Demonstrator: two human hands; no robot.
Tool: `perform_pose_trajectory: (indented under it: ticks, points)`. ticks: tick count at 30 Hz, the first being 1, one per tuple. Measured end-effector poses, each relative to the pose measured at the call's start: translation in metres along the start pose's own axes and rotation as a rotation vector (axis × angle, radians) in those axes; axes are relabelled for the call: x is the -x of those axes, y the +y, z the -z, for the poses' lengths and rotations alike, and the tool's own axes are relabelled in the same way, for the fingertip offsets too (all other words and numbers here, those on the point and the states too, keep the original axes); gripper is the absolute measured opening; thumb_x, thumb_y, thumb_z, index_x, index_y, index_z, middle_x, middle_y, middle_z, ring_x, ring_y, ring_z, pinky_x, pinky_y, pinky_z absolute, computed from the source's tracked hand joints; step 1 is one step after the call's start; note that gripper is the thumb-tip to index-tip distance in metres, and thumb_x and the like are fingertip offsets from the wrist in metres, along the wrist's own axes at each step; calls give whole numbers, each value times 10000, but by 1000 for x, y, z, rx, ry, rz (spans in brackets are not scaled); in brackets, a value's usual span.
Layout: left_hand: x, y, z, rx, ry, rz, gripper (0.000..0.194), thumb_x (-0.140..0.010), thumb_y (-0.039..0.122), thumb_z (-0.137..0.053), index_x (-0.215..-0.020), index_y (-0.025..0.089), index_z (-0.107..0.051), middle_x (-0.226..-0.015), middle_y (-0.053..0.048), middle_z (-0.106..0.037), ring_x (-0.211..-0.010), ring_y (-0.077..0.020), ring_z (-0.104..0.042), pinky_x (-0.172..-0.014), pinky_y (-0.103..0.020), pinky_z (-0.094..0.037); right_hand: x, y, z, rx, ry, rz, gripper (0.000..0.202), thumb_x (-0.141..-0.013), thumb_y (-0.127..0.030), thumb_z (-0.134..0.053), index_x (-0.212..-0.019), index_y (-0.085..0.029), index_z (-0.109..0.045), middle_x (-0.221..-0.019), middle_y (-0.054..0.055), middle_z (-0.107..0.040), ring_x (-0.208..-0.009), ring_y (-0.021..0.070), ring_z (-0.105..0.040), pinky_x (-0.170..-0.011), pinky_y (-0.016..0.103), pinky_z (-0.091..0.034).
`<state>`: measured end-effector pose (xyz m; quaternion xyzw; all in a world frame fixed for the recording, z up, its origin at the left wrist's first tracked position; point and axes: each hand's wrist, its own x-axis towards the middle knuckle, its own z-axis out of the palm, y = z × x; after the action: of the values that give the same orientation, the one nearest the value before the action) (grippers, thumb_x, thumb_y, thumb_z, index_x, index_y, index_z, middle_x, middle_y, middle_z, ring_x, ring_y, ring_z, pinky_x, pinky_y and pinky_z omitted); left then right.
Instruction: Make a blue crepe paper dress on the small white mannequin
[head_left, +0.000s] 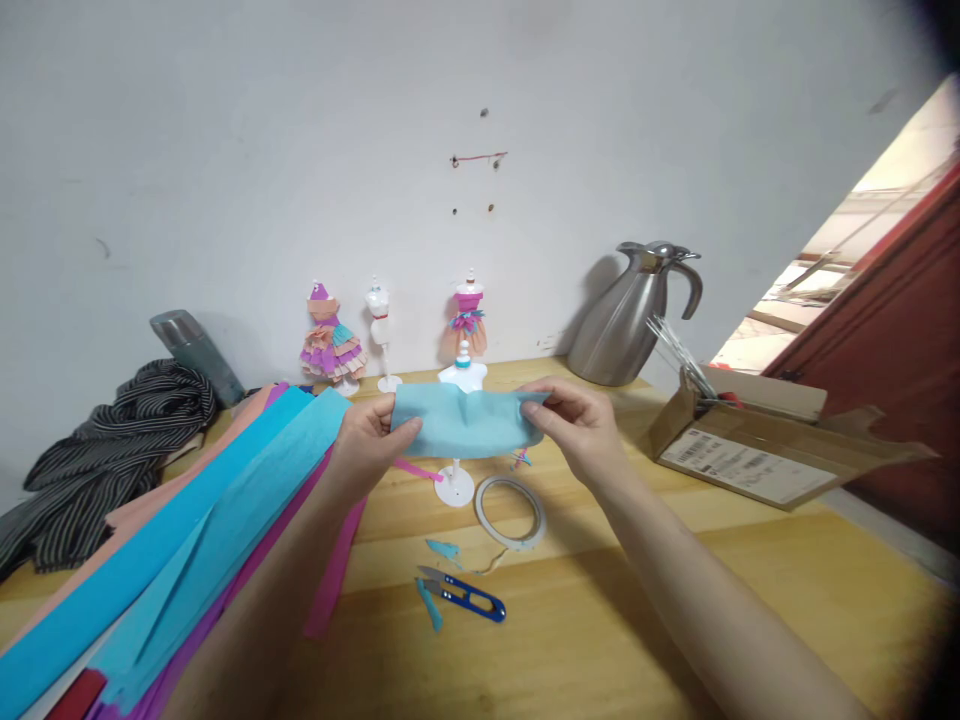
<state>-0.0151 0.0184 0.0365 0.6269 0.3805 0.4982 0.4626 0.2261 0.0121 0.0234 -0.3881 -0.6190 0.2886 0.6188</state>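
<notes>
The sheet of light blue paper (469, 422) looks featherlight and limp, likely to crease or tear if tugged, so I'd pinch it gently at its two short ends. That is how it is held: the left hand (367, 438) has its thumb and fingers closed on one end, the right hand (574, 425) the same on the other. It spans level between them, in front of a small white dress form (463, 372), hiding much of its torso, above the form's round base. It's a plain, wide strip with a slight pucker near the middle of its top edge and faint ripples along it.
</notes>
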Motion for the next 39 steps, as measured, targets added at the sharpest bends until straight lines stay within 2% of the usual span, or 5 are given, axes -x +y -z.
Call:
perform_pose_trajectory:
  ticks: [7,15,19,26,39]
  points:
    - [1,1,4,-165,156,-81,252,-695,348,-686,-557,145,-629,-485,37,-477,-473,-81,-390,-451,-207,-306,2,6,1,-168,28,-179,176,-709,-340,-711,-795,-186,-706,-521,-36,-540,-391,101,-464,-336,222,-362]
    - [0,-12,7,-29,217,-129,264,-684,323,-728,-895,172,-783,-763,-48,-734,-679,-166,-608,-569,-240,-428,-1,-4,-1,-420,13,-337,104,-569,-221,-734,-672,-231,-746,-561,-10,-640,-472,146,-562,-434,287,-467]
    - [0,-14,11,85,136,-97,242,-691,310,-716,-882,180,-786,-836,-76,-758,-709,-188,-653,-587,-252,-468,-3,-2,0,-410,-15,-289,67,-533,-211,-697,-597,-222,-716,-560,-3,-640,-456,133,-533,-424,269,-433]
    - [-2,-11,16,-121,37,-253,156,-752,207,-650,-831,205,-785,-876,-69,-770,-824,-216,-698,-745,-294,-537,-11,3,8,-280,-66,-81,88,-578,-193,-672,-623,-214,-745,-639,26,-660,-559,151,-559,-476,267,-418]
    - [-8,-8,14,-22,136,-244,214,-694,172,-691,-888,194,-781,-904,-67,-767,-829,-213,-706,-735,-297,-560,-22,9,10,-223,-48,63,115,-616,-165,-677,-671,-219,-762,-656,22,-670,-583,138,-561,-502,252,-413]
